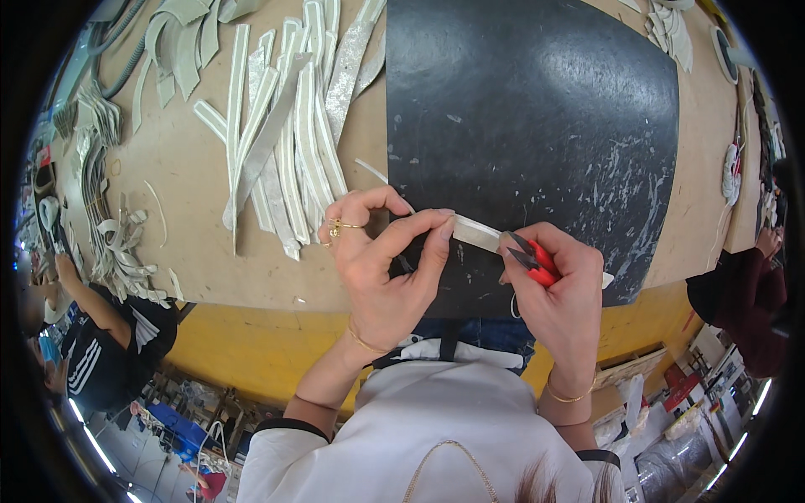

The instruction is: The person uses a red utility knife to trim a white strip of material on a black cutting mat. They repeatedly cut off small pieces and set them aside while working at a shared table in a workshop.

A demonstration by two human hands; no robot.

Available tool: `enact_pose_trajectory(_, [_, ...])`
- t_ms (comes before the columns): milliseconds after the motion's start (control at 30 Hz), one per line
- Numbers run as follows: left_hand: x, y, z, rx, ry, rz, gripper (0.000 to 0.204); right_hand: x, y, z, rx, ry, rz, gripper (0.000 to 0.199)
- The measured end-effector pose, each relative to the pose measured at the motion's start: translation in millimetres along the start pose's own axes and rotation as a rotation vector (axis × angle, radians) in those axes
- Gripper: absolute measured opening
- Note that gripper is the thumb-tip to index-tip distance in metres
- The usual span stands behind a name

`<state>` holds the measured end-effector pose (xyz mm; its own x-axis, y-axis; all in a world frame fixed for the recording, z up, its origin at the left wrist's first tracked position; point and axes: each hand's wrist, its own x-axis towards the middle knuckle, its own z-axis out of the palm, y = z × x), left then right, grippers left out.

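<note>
A pale strip (478, 231) with a white edge stretches between my two hands over the black mat. My left hand (390, 247), with a ring on one finger, pinches its left end between thumb and forefinger. Red-handled thread snips (537, 260) with dark blades rest in my right hand (562, 289), blades pointing left. The fingers of that hand also close on the strip's right part, and a white end sticks out past them. A thin white cord (371, 171) shows just beyond my left hand.
The black mat (537, 101) covers the table's middle. A pile of similar strips (289, 134) lies to its left. Grey cut pieces (180, 42) and bundled strips (101, 193) lie farther left. A tape roll (724, 54) is at the far right. Other people (109, 335) work at both sides.
</note>
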<state>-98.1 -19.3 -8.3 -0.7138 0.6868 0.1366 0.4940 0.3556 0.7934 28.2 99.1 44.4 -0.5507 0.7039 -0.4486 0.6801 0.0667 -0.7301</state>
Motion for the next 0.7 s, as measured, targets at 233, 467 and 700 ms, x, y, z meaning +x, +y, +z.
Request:
enact_pose_trajectory(233, [-13, 5, -8, 0.174, -0.016, 0.193, 0.031, -1, 1, 0, 0.03, 0.0, 0.013, 0.013])
enact_pose_trajectory(467, [-16, 5, -7, 0.347, -0.074, 0.308, 0.038, -1, 2, 1, 0.036, 0.002, 0.012, 0.013])
enact_pose_trajectory(700, [-14, 4, -5, 0.437, -0.073, 0.368, 0.04, 0, 2, -1, 0.003, -0.005, -0.017, 0.01])
